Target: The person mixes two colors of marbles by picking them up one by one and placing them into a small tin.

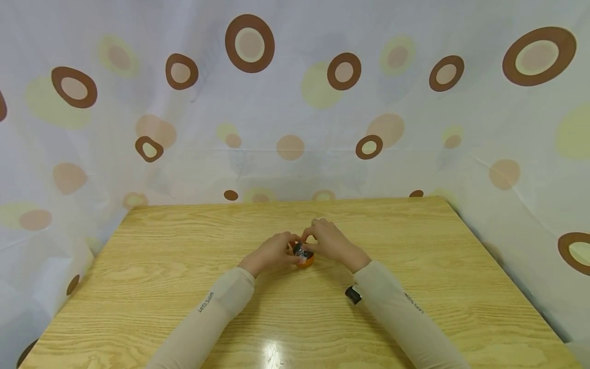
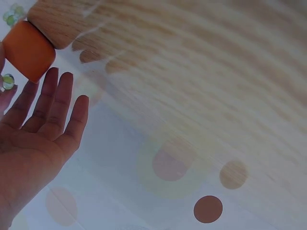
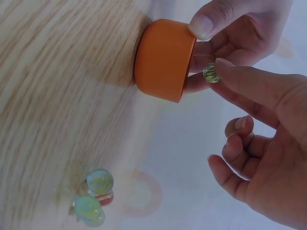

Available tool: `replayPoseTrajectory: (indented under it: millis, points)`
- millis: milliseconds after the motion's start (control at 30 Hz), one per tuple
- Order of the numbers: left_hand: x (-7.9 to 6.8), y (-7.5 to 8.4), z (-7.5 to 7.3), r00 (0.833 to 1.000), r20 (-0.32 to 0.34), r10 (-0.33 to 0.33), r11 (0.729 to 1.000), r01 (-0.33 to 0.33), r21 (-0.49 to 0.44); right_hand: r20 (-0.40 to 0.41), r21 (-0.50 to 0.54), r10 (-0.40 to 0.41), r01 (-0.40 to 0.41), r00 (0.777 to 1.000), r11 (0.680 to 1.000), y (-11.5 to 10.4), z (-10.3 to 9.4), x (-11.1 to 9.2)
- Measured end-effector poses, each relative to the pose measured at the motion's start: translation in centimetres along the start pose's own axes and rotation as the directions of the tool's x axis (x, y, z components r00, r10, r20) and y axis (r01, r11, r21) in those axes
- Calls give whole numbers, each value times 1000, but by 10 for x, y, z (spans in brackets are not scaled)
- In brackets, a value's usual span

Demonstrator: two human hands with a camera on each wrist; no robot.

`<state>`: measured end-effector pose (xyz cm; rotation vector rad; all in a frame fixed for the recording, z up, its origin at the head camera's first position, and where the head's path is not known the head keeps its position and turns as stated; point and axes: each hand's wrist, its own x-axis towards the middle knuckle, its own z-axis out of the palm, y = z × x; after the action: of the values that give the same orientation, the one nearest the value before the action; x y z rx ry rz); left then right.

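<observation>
Right now, the person's left hand [image 1: 272, 252] steadies an orange cup [image 3: 163, 60], its thumb on the rim and its fingers reaching round the far side, while the cup stands upright on the wooden table [image 1: 184, 230]. Just over the mouth, the right hand [image 1: 331, 241] pinches a small green-streaked marble [image 3: 211, 73] between its fingertips, the other fingers curled loosely beneath. I can see the marble apart from the rim and outside the cup; what lies inside I cannot make out. Near the cup, a little cluster of glass marbles [image 3: 88, 207] sits on the wood, mostly greenish, one showing red. Beside the right forearm rests a small black object [image 1: 353, 295], partly covered by the pale sleeve [image 1: 392, 307]. Behind the table hangs a white curtain [image 1: 276, 102] patterned with brown, peach and yellow circles.
</observation>
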<state>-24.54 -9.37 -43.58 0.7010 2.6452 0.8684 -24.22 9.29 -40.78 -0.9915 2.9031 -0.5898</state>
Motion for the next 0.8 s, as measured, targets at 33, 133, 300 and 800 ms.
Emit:
replayPoseTrajectory:
  millis: [33,133,300,800]
  points:
    - [0,0,0,1000,-1,3,1000,-3,6,-2,5,-3,3,1000,1000,0,0,0]
    - [1,0,0,1000,-3,10,1000,-10,20,-10,11,-10,10,1000,1000,1,-1,-1]
    - [1,-1,1,1000,-8,16,1000,-16,21,-29,8,-11,11,1000,1000,6,-3,-3]
    - [-1,0,1,1000,-10,27,1000,-27,12,-89,-4,-13,13,996,1000,19,-9,-12]
